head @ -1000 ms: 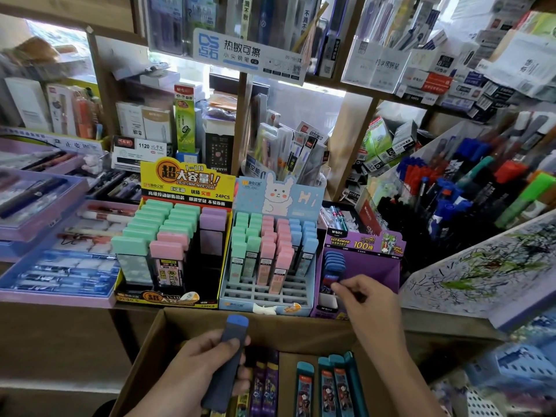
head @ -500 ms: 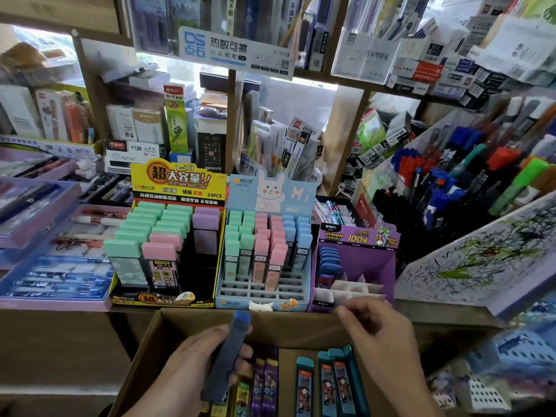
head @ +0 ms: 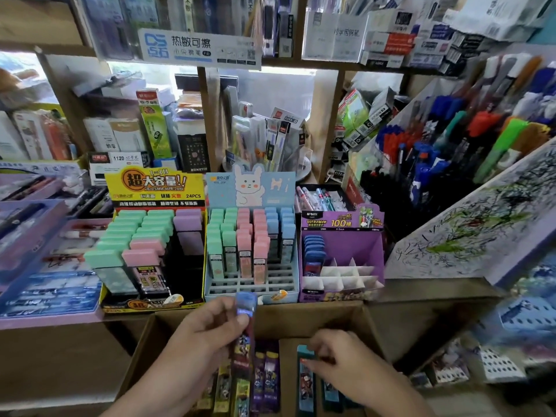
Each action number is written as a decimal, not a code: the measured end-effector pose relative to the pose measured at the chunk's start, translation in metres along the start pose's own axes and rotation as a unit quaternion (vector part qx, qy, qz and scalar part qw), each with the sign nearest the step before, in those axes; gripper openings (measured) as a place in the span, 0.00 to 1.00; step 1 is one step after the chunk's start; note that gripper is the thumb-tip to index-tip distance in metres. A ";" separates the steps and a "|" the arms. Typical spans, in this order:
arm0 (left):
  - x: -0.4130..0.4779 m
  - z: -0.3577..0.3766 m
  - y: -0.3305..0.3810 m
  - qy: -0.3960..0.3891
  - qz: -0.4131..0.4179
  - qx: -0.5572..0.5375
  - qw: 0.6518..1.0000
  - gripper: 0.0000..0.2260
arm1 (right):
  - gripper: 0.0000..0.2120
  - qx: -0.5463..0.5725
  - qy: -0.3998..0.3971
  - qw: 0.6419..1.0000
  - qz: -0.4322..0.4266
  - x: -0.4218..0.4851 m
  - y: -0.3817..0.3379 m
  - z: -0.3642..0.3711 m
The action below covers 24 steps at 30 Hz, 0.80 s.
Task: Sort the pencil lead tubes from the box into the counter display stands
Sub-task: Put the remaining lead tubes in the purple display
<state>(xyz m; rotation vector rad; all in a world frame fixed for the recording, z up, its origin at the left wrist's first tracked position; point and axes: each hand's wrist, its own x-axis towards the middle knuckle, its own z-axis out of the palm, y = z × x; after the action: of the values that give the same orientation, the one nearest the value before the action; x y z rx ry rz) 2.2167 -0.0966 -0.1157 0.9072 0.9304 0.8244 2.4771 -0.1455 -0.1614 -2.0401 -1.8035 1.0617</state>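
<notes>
My left hand (head: 204,335) holds a blue-capped lead tube (head: 245,323) upright over the cardboard box (head: 376,323). My right hand (head: 346,359) is down in the box, fingertips pinched on the cap of a teal-capped tube (head: 304,374). More tubes, purple (head: 266,377) and yellow-green, lie in the box. On the counter behind stand three displays: a yellow stand (head: 150,236) with green, pink and purple tubes, a light blue rabbit stand (head: 251,245), and a purple stand (head: 343,257) with blue tubes in its left column and empty white dividers.
A slanted scribbled test pad (head: 469,224) and racks of pens (head: 436,145) rise at the right. Purple pen trays (head: 39,266) sit at the left. Shelves of stationery stand behind the displays. A white perforated basket (head: 499,365) is low at the right.
My right hand pulled back from the purple stand and dropped into the box onto a teal-capped tube. My left hand raised its blue-capped tube a little higher.
</notes>
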 end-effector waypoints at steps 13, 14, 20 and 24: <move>0.023 0.062 0.050 -0.022 0.217 0.267 0.939 0.02 | 0.07 0.000 -0.052 0.998 0.028 -0.009 -0.010 -0.007; 0.026 0.067 0.053 -0.021 0.224 0.269 0.937 0.01 | 0.09 0.001 -0.056 0.998 0.030 -0.010 -0.011 -0.008; 0.044 0.093 0.062 -0.012 0.253 0.284 0.925 0.04 | 0.12 0.008 -0.055 0.998 0.024 -0.015 -0.011 -0.009; 0.056 0.099 0.062 0.003 0.275 0.349 0.896 0.04 | 0.09 0.014 -0.057 0.998 0.024 -0.016 -0.012 -0.011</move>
<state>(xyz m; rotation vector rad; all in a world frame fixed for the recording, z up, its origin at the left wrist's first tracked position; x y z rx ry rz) 2.3154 -0.0506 -0.0455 1.8564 1.0043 0.9789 2.4751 -0.1550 -0.1408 -2.0535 -1.7902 1.2341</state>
